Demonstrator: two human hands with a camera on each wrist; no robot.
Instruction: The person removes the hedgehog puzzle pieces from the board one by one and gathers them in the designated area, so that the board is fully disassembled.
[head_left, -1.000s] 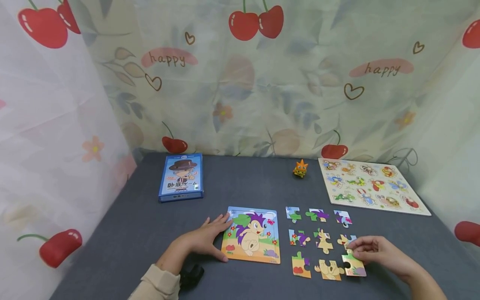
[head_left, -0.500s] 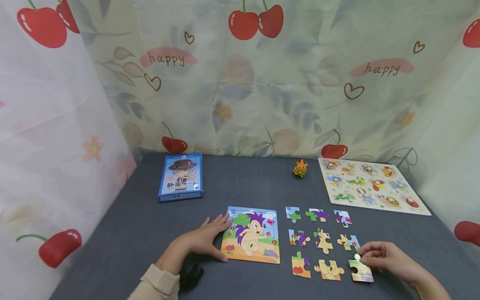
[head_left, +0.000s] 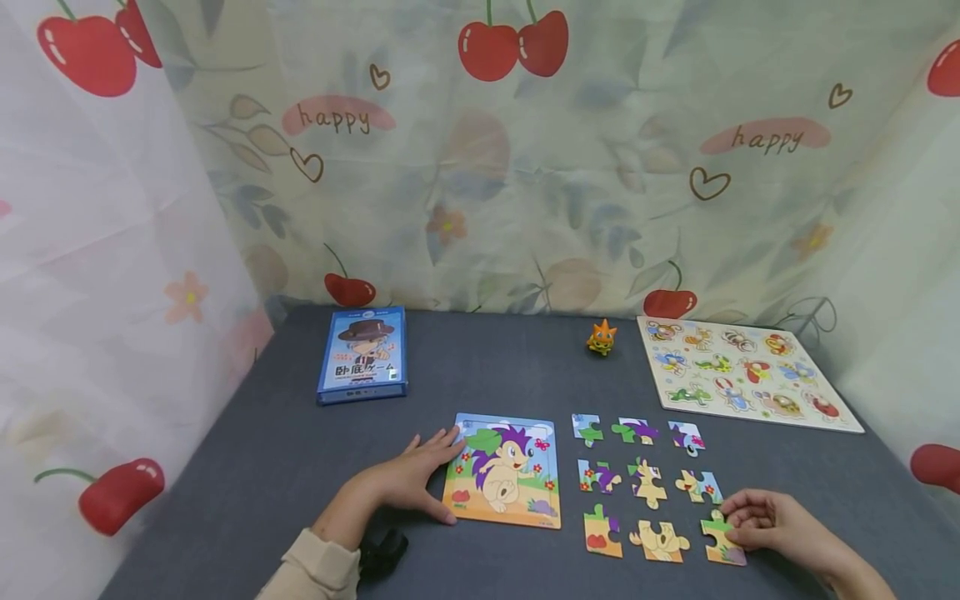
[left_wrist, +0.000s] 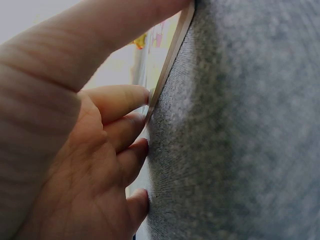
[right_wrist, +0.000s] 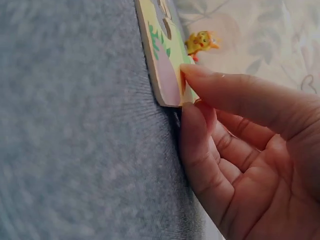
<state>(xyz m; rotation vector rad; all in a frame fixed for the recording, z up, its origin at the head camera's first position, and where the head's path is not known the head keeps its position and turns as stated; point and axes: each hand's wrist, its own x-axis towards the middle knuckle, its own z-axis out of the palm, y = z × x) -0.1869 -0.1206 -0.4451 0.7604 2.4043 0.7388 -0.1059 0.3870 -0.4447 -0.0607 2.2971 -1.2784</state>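
Observation:
A square puzzle board [head_left: 502, 471] with a purple-spined hedgehog picture lies flat on the dark tabletop. My left hand [head_left: 405, 475] rests at its left side, fingers spread, with the thumb near the lower left corner; in the left wrist view the fingertips touch the cloth and the board's edge. To the right, loose jigsaw pieces lie in three rows, apart from each other. At the lower right one, a puzzle piece [head_left: 720, 540] with green, yellow and purple, my right hand [head_left: 780, 529] pinches the right edge between thumb and index finger. The right wrist view shows the piece [right_wrist: 165, 70] close to the cloth.
A blue game box [head_left: 363, 354] stands back left. At the back sits a small orange spiky figurine [head_left: 601, 337]. A white board with insect pictures [head_left: 742, 372] lies at the back right. Beside the left wrist is a black object [head_left: 384, 552]. Printed curtains surround the table.
My right hand has drawn the lower right puzzle piece right and slightly toward me, away from the piece above and the one beside it. The left hand stays in place.

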